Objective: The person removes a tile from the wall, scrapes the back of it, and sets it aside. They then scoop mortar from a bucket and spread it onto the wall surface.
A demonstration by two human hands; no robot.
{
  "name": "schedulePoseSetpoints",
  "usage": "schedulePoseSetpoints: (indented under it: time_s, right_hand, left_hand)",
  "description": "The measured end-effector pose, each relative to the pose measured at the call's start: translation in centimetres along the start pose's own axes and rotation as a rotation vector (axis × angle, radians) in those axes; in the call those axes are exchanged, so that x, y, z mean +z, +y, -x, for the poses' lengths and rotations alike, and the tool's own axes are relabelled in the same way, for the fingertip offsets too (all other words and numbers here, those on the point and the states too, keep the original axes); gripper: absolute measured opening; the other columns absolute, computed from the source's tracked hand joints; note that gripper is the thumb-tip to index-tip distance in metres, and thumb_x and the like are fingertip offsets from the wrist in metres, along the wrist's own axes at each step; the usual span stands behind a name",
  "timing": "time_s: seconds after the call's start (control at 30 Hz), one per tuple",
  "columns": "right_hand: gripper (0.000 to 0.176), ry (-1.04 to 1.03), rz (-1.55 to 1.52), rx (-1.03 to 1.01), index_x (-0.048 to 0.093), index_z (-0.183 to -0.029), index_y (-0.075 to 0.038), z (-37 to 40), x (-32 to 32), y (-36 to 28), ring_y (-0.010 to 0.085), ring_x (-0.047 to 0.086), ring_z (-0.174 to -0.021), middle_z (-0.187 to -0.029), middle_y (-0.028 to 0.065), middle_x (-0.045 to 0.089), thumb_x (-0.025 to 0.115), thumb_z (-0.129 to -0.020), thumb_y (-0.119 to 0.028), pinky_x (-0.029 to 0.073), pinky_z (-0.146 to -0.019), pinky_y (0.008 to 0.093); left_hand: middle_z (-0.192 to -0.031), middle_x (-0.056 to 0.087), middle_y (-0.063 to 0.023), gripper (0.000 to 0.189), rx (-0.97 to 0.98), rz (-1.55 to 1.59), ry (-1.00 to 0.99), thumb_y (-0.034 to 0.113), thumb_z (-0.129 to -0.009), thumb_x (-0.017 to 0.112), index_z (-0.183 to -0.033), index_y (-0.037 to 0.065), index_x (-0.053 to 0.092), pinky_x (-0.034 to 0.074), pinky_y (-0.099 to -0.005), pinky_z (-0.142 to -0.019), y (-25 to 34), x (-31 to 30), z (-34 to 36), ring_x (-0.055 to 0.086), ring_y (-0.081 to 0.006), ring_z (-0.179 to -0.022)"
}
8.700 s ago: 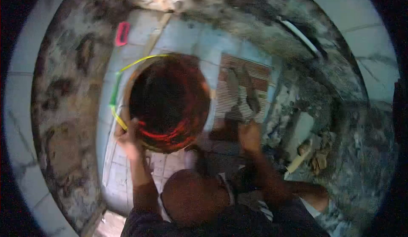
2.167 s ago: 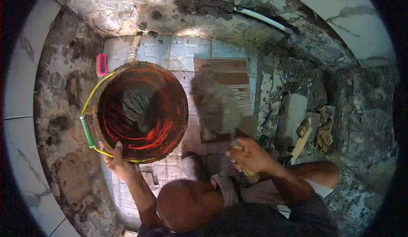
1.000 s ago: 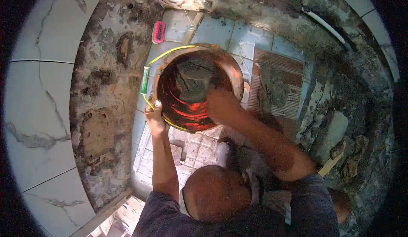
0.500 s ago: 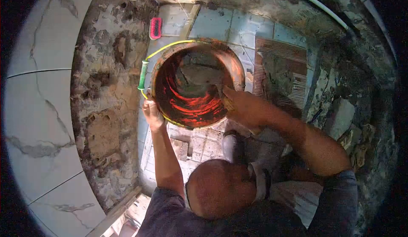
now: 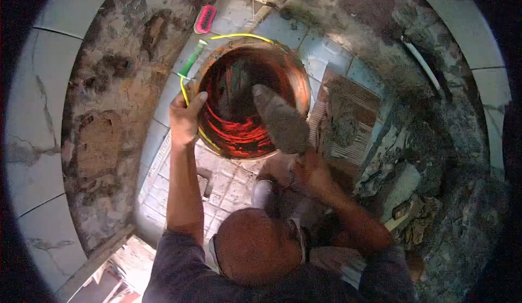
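A round bucket [image 5: 302,80], orange-red inside and smeared with grey mortar, tips its mouth toward me. My left hand [image 5: 186,119] is closed on its left rim, the thumb lying over the edge. Just above that hand, the yellow wire handle carries a green grip [image 5: 192,59]. My right hand [image 5: 311,171] is closed around a trowel, though its handle is mostly hidden by the fingers. The trowel's blade [image 5: 281,122], coated with grey mortar, lies across the bucket's lower right rim, its tip over the opening. Deep inside, the contents are dark.
Right of the bucket lies a brown ridged tile [image 5: 333,99] with mortar on it. A pink brush [image 5: 205,19] rests on the floor near the left wall. Broken rubble [image 5: 416,210] is piled at right, below a white pipe [image 5: 421,66]. The tiled floor has a square hole [image 5: 204,180].
My right hand has drawn back from the bucket's rim toward me, bringing the trowel blade into view. My left hand stays on the rim. The whole view has turned slightly.
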State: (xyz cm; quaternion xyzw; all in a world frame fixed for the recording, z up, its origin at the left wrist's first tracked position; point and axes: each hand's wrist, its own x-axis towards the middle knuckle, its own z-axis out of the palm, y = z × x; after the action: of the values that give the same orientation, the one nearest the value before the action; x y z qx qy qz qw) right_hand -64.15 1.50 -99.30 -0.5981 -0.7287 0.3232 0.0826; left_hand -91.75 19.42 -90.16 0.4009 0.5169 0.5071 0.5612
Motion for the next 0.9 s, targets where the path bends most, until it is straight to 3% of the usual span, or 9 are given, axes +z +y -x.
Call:
schedulePoseSetpoints:
  time_s: [0.13,0.23,0.33,0.4,0.47,0.57,0.7,0.77,0.9]
  right_hand:
    - [0.019,0.477,0.072,-0.107,0.05,-0.084,0.001,-2.0,4.0,-2.0,0.0341,0.052,-0.063,-0.075,0.0191,0.052,0.057,-0.077,-0.015,0.045,-0.058,0.0458]
    - [0.022,0.207,0.1,0.108,0.05,-0.085,0.003,0.7,7.5,-0.3,0.0339,0.053,-0.061,-0.073,0.0186,0.052,0.056,-0.078,-0.017,0.045,-0.055,0.0451]
    - [0.027,0.145,0.108,0.057,0.05,-0.089,0.002,4.7,8.8,2.0,0.0355,0.053,-0.062,-0.072,0.018,0.052,0.055,-0.078,-0.023,0.045,-0.056,0.0451]
    - [0.027,-0.196,0.325,-0.1,0.051,-0.093,0.0,8.5,10.6,6.1,0.0372,0.053,-0.063,-0.072,0.0181,0.053,0.053,-0.08,-0.024,0.047,-0.06,0.044]
    - [0.024,0.115,-0.002,0.067,0.051,-0.098,-0.002,9.7,4.9,2.3,0.0363,0.055,-0.065,-0.073,0.0181,0.055,0.05,-0.081,-0.02,0.048,-0.063,0.0421]
    - [0.025,0.01,-0.089,0.332,0.051,-0.102,-0.002,12.6,3.4,2.7,0.0345,0.056,-0.069,-0.08,0.0184,0.057,0.05,-0.082,-0.017,0.047,-0.066,0.0412]
    - [0.025,0.211,0.056,-0.169,0.051,-0.102,-0.003,9.1,-1.7,1.7,0.0256,0.058,-0.07,-0.081,0.0136,0.058,0.053,-0.08,-0.014,0.048,-0.063,0.0381]
    - [0.026,-0.322,-1.466,0.542,0.054,-0.101,-0.006,5.1,-3.9,-1.7,0.0195,0.056,-0.072,-0.083,0.0079,0.058,0.057,-0.081,-0.023,0.046,-0.061,0.0312]
    - [0.02,-0.384,-1.633,0.527,0.051,-0.094,-0.004,0.1,0.6,-2.4,0.0114,0.052,-0.06,-0.077,0.0044,0.054,0.055,-0.084,-0.021,0.045,-0.053,0.0269]
  left_hand:
    - [-0.09,0.061,-0.0043,0.02,-0.002,0.004,0.044,0.005,-0.08,0.059,-0.098,-0.003,0.059,0.044,-0.0238,-0.072,-1.3,-2.0,-1.7,0.056,-0.0096,-0.078]
    - [-0.088,0.061,-0.0045,0.019,-0.014,0.074,0.026,0.006,-0.08,0.058,-0.097,-0.003,0.059,0.045,-0.0239,-0.071,0.2,-1.1,-1.3,0.056,-0.0105,-0.076]
    - [-0.088,0.062,-0.0049,0.019,-0.03,0.055,-0.004,0.007,-0.081,0.057,-0.097,-0.003,0.059,0.045,-0.0243,-0.071,0.0,-1.6,-2.0,0.057,-0.0112,-0.077]
    - [-0.089,0.062,-0.0049,0.02,-0.069,0.107,0.033,0.008,-0.081,0.058,-0.098,-0.003,0.059,0.045,-0.0246,-0.071,-0.2,-1.8,-2.6,0.057,-0.0112,-0.077]
    - [-0.089,0.062,-0.005,0.021,-0.03,0.03,-0.004,0.009,-0.081,0.058,-0.098,-0.003,0.059,0.045,-0.0247,-0.071,0.0,-2.0,-2.7,0.056,-0.0109,-0.076]
    - [-0.09,0.062,-0.0051,0.023,-0.008,-0.052,-0.031,0.009,-0.081,0.059,-0.1,-0.003,0.059,0.045,-0.0247,-0.07,0.2,-1.9,-2.9,0.056,-0.0104,-0.076]
    - [-0.092,0.061,-0.0049,0.025,-0.05,-0.068,-0.029,0.009,-0.081,0.059,-0.102,-0.004,0.058,0.045,-0.0249,-0.071,0.2,-2.0,-2.8,0.055,-0.0103,-0.078]
    - [-0.092,0.061,-0.005,0.024,-0.056,-0.064,-0.032,0.009,-0.081,0.059,-0.102,-0.004,0.058,0.045,-0.025,-0.071,0.2,-1.8,-2.8,0.055,-0.0104,-0.077]
    - [-0.09,0.061,-0.0049,0.023,-0.053,-0.041,-0.047,0.009,-0.081,0.059,-0.1,-0.003,0.059,0.045,-0.0249,-0.069,0.5,-1.6,-2.7,0.055,-0.0104,-0.076]
